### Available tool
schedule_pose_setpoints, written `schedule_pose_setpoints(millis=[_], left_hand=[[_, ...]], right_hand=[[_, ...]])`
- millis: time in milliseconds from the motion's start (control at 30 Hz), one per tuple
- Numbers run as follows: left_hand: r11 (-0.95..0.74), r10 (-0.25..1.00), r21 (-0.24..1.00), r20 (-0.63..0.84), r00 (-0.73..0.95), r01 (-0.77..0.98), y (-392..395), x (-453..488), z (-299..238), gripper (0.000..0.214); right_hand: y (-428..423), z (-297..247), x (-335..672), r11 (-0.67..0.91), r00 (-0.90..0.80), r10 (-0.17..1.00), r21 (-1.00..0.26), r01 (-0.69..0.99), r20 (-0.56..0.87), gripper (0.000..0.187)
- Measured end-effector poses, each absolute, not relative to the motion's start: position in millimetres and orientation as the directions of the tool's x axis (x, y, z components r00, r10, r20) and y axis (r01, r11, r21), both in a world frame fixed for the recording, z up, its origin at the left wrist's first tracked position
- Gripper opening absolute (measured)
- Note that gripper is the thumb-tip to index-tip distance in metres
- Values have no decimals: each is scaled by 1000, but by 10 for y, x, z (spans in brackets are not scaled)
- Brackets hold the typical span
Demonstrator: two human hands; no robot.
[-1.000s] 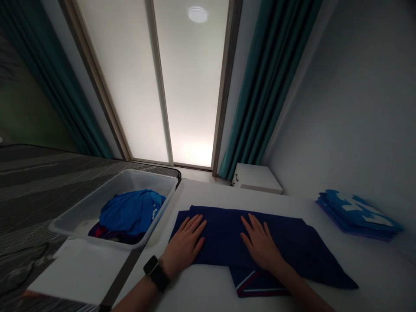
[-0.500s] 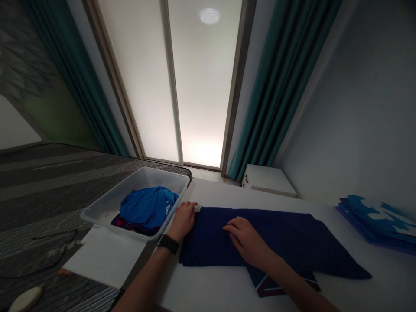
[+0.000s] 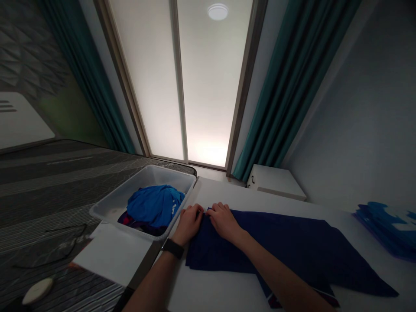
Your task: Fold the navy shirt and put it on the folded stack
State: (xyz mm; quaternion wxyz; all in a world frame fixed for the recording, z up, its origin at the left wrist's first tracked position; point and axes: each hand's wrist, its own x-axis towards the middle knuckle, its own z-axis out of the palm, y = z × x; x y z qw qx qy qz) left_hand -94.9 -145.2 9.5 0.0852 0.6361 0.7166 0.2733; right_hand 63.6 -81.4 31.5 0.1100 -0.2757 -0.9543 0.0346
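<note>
A dark navy shirt (image 3: pixel 279 236) lies folded lengthwise across the white table, with a striped trim (image 3: pixel 276 301) showing at its near side. At the shirt's far left corner, my left hand (image 3: pixel 190 223) is closed with curled fingers on the edge; a black watch is on that wrist. Close beside it, my right hand (image 3: pixel 224 222) has its fingers bent over the far edge of the cloth, pinching there. The fingertips of both hands are partly hidden, and my right forearm crosses over the shirt.
Left of the table stands a clear plastic bin (image 3: pixel 107 208) holding blue and dark clothes (image 3: pixel 156 206). A stack of blue garments (image 3: pixel 386 229) lies at the table's right end. Beyond the table are a white cabinet (image 3: pixel 277 180) and a frosted sliding door (image 3: pixel 211 95).
My right hand has moved left and away from me, from the shirt's middle to its far edge beside my left hand. The left hand stays at the corner. The view has shifted slightly.
</note>
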Motion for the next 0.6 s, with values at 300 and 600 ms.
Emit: schedule_pose_setpoints(millis=[300,600], left_hand=[[15,942,588,262,-208,809,-1390,-982,10,18],[-12,907,622,337,-253,783,-1392,-1004,58,21]], right_hand=[[-839,191,749,865,-814,483,-318,388,322,21],[-875,276,1025,838,-799,514,-381,389,314,27]])
